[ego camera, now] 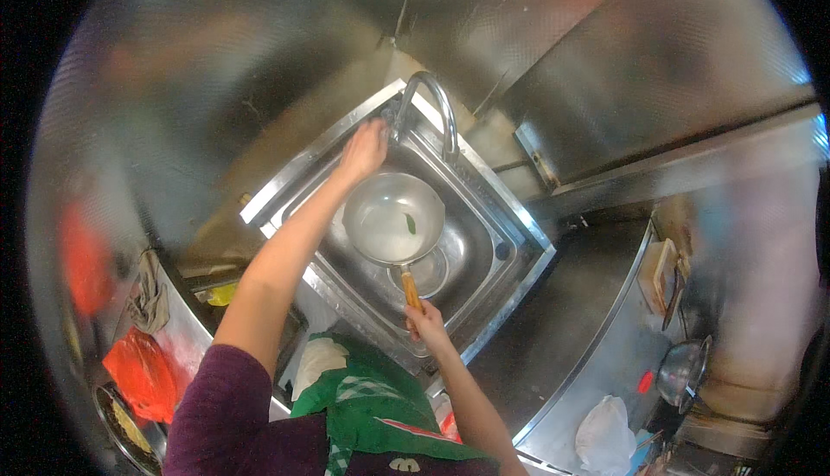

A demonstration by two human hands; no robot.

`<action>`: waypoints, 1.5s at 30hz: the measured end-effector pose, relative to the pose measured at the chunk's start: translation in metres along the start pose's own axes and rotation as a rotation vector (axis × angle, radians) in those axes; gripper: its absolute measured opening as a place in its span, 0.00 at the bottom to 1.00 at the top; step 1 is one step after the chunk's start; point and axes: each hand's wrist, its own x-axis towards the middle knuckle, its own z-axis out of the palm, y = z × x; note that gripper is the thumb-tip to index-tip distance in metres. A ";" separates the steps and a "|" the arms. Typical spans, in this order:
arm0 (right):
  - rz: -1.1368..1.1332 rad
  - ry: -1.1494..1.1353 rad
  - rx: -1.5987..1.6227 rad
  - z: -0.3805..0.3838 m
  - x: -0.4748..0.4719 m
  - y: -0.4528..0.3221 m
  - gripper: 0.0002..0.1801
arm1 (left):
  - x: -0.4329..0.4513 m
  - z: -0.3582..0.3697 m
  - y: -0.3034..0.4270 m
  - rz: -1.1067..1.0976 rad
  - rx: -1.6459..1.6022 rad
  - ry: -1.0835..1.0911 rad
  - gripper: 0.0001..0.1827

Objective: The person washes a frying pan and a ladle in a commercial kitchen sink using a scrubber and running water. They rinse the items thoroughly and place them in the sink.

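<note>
My right hand (425, 327) grips the wooden handle (411, 291) of a metal saucepan (369, 216), held over a stainless steel sink (473, 242). A green leaf (410, 224) lies inside the pan, which seems to hold some clear liquid. A round, clear-looking thing (433, 272) sits in the basin, partly behind the pan. My left hand (365, 148) reaches to the base of the curved chrome faucet (425, 77) at the sink's far corner. Its fingers are blurred, so their hold on the tap is not certain. No stream of water from the spout can be made out.
Metal walls rise behind the sink. At left are a grey cloth (149, 297), a red plastic bag (141, 372) and a pan (107, 411). The right-hand steel counter (570, 398) holds a white plastic bag (606, 437), a metal bowl (681, 372) and a rectangular container (656, 275).
</note>
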 end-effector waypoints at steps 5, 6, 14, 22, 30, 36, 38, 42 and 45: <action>-0.295 0.162 -0.884 -0.004 0.029 0.000 0.25 | 0.059 0.029 -0.040 0.068 0.504 -0.338 0.23; -0.340 0.215 -0.977 -0.001 0.038 -0.016 0.25 | 0.067 0.030 -0.042 0.092 0.530 -0.370 0.22; -0.869 0.332 -0.767 0.086 0.175 -0.174 0.30 | 0.093 0.032 -0.050 0.416 0.557 -0.327 0.09; -0.965 0.165 -0.958 0.123 0.218 -0.178 0.34 | 0.085 -0.011 -0.032 0.345 0.356 -0.111 0.06; -0.327 -0.050 -0.304 0.029 0.230 -0.169 0.20 | 0.037 -0.081 0.002 0.178 0.033 0.391 0.07; 0.075 -0.135 -0.160 0.008 0.193 -0.195 0.38 | -0.069 0.008 0.045 -0.233 -0.178 0.008 0.04; 0.114 -0.215 0.051 -0.008 0.189 -0.167 0.43 | -0.067 0.045 0.075 -0.381 -0.206 -0.303 0.10; -0.081 -0.396 0.768 -0.026 0.183 -0.118 0.33 | -0.052 0.094 0.083 -0.262 -0.360 -0.440 0.16; -0.273 -0.261 0.575 -0.020 0.189 -0.108 0.27 | -0.070 0.084 0.095 -0.268 -0.513 -0.115 0.15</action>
